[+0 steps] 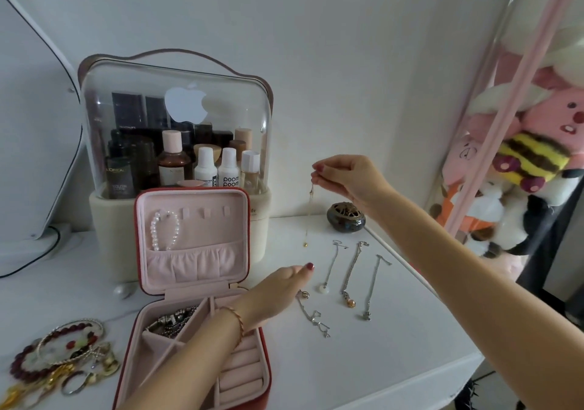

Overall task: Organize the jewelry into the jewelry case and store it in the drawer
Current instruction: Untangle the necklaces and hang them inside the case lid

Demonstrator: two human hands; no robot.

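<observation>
While my right hand (pixel 343 177) is raised above the white tabletop (pixel 363 362), its fingertips pinch the top of a thin gold necklace (pixel 309 217), which hangs straight down below the grip with its small gold pendant just above the table surface. My left hand (pixel 278 289) reaches across the open jewelry case (pixel 192 283), fingers straight and relaxed and holding nothing, with the fingertips near the hanging pendant; whether they rest on the table I cannot tell. The case stands open to the left of the dangling chain, its pink lid upright with a pearl bracelet (pixel 164 229) hung on one hook, and a tangle of silver chains (pixel 172 321) lying in a rear compartment of the base. On the table just right of my left hand lie four more pieces side by side: a silver chain with heart links (pixel 314 315), a necklace with a white ring pendant (pixel 328 270), a necklace with an amber bead pendant (pixel 350 277), and a plain silver chain (pixel 373 286). A heap of bangles and beaded bracelets (pixel 63 352) sits left of the case. Behind the case stands a clear-domed cosmetics organizer (pixel 177 131), and a small dark incense burner (pixel 346 218) sits near the wall below my right wrist.
</observation>
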